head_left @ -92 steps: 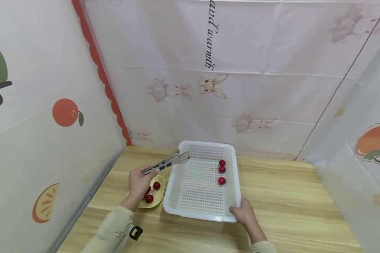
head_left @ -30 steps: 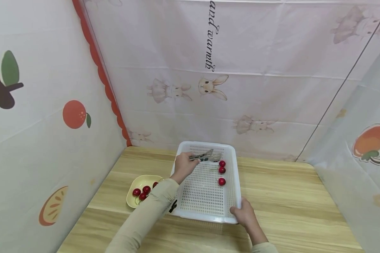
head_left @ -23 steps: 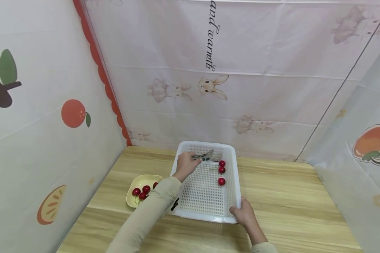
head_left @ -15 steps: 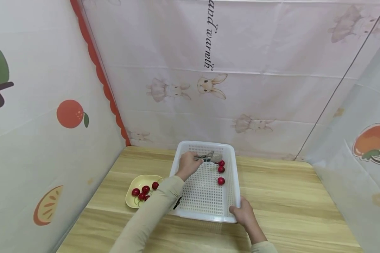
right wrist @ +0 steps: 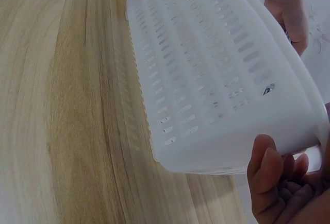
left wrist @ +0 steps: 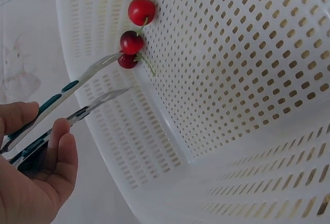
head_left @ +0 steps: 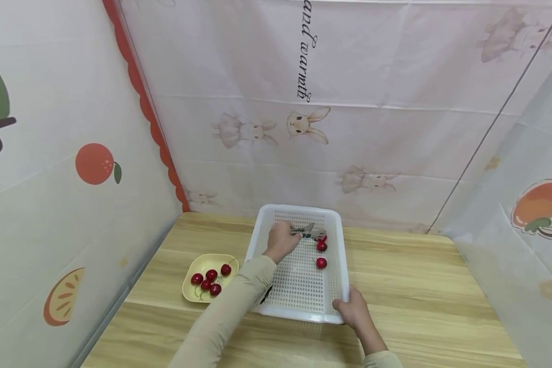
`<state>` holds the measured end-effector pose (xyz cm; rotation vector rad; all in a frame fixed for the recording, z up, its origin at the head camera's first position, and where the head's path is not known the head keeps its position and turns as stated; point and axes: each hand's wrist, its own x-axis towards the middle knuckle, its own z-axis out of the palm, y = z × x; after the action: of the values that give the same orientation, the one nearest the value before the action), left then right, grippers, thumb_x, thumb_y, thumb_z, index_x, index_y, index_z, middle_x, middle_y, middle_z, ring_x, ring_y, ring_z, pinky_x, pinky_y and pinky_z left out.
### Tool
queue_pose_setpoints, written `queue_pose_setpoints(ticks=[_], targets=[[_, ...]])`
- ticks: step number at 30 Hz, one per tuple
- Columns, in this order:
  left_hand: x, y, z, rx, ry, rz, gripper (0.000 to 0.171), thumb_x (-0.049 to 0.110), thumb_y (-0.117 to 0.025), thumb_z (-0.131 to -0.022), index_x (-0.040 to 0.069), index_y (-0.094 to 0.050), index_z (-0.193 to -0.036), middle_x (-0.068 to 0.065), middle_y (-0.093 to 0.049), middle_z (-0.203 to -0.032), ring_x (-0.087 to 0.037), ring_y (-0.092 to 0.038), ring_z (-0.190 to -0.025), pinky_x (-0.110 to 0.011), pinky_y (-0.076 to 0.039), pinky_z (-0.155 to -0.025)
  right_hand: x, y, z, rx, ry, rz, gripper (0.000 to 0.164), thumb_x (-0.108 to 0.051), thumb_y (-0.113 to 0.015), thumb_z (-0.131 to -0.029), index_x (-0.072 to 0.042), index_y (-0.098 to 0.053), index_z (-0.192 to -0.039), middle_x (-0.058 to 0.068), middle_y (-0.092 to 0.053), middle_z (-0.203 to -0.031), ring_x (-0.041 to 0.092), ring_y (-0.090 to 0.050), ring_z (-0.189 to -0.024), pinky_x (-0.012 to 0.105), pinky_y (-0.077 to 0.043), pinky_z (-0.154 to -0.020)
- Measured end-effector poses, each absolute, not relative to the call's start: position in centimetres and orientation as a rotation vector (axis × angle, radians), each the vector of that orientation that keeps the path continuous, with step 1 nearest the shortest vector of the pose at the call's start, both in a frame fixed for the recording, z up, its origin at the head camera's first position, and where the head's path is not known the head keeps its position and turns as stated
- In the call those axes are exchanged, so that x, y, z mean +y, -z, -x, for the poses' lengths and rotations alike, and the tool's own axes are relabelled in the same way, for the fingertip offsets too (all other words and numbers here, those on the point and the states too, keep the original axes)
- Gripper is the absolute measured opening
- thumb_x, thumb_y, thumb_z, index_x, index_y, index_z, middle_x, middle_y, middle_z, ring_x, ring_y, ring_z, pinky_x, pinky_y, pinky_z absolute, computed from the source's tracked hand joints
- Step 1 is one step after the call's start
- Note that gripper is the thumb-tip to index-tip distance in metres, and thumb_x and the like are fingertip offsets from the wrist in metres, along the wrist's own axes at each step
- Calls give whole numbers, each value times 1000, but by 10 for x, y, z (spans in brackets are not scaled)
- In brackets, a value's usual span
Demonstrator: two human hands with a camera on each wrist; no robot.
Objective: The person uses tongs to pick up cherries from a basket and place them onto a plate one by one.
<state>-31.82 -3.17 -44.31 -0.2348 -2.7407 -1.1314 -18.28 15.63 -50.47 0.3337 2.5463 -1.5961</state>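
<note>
My left hand (head_left: 281,240) holds a pair of metal tongs (left wrist: 92,73) with dark green grips, reaching over the white perforated basket (head_left: 293,317). The tongs' arms stand apart; in the left wrist view one tip is right at the farthest cherry (left wrist: 128,61), the other off to the side. Two more red cherries lie along the basket's right side, a middle cherry (left wrist: 132,42) and a nearer cherry (head_left: 321,263). My right hand (head_left: 355,309) grips the basket's rim at its near right corner, thumb on top and fingers outside the wall.
Left of the basket a small yellow dish (head_left: 189,295) holds several cherries with stems. Both stand on a wooden table (head_left: 395,286). Printed cloth walls (head_left: 267,184) enclose the back and sides. The left sleeve (head_left: 230,306) crosses the basket's near left rim.
My left hand has carried the tongs from above the yellow dish rightward into the basket, up to the farthest cherry. My right hand has stayed at the basket's corner.
</note>
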Motion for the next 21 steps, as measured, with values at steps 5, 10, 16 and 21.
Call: queue_pose_setpoints(ticks=[5,10,16,21], targets=[[-25,446,316,-2746,1130,247,12,12,-68,-80,1,-64,-75,2,-53,-55,-7,-40,-43,-22,-35,-41,157,505,182,2546,1594,-347,57,3,-56,-73,17,-40,-125,31,-56,-99,30,-61,-73,37,-51,-49],[-20,450,314,-2765,1105,249,33,10,-66,-79,10,-42,-55,6,-28,-46,-6,-25,-40,-22,-22,-37,157,504,181,2551,1589,-348,55,3,-56,-72,18,-41,-123,29,-57,-97,30,-60,-73,37,-51,-49],[-17,452,315,-2766,1059,263,43,10,-66,-79,15,-31,-54,8,-23,-46,-6,-22,-40,-21,-21,-36,156,506,182,2573,1585,-337,54,3,-56,-71,17,-42,-122,29,-57,-96,30,-60,-72,37,-50,-48],[-14,449,315,-2834,986,237,45,14,-68,-79,15,-32,-52,8,-23,-45,-6,-22,-40,-22,-21,-36,156,506,183,2580,1587,-331,55,3,-57,-71,17,-41,-122,29,-57,-96,30,-60,-72,37,-50,-48]])
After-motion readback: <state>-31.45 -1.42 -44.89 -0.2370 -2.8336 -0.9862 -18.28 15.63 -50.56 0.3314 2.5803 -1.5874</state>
